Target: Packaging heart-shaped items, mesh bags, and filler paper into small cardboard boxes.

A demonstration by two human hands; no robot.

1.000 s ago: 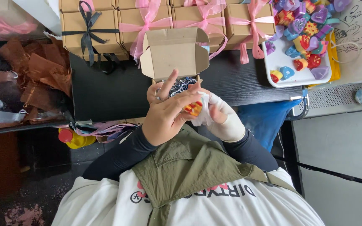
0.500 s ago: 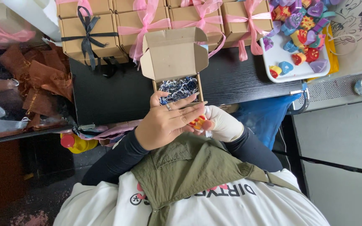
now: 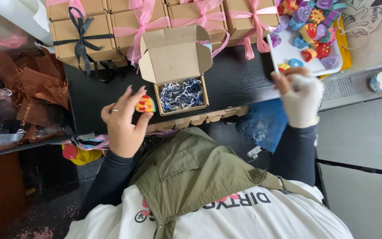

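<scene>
A person's left hand (image 3: 122,121) pinches a small red-and-yellow piece (image 3: 145,104) between fingertips just beside an open box (image 3: 181,95) lined with blue-and-white shred (image 3: 182,94), flap up, on a dark table (image 3: 239,79). The right hand (image 3: 300,97), wrapped in white, reaches to the edge of a white tray (image 3: 288,53) of coloured pieces; whether it grips anything cannot be told. Filling appears to be the step in hand, and setting the piece into the shred calls for a short, gentle placement; ribboned boxes (image 3: 133,22) stand behind.

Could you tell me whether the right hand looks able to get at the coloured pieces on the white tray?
Probably yes: the right hand is already at the white tray, and nothing lies between it and the coloured pieces.
</scene>
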